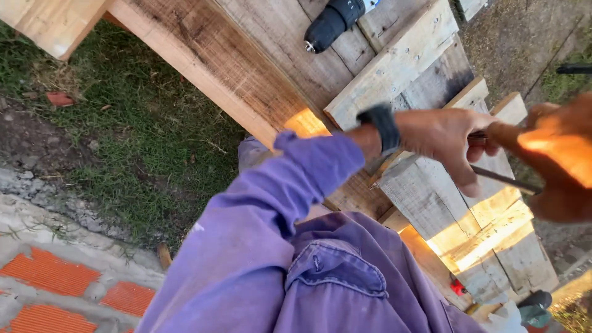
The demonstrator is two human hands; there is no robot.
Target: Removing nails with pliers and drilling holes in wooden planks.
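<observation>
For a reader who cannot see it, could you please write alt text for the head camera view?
Seen from above, a person in a purple shirt holds a thin dark metal rod with both hands, left hand and right hand, over a stack of weathered wooden planks. A cordless drill lies on the boards at the top; grass and orange bricks show at left.

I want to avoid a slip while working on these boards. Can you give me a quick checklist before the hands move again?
1. Left hand closed on the dark tool handle: ok.
2. Thin metal rod in view past the fingers: ok, though its tip is hidden.
3. Right hand grip: cannot tell, it is blurred and glared by sun.
4. Grey pallet board resting under the hands: ok.
5. Drill lying on the planks, away from both hands: ok.
6. Wristband snug on the left wrist: ok.
</observation>
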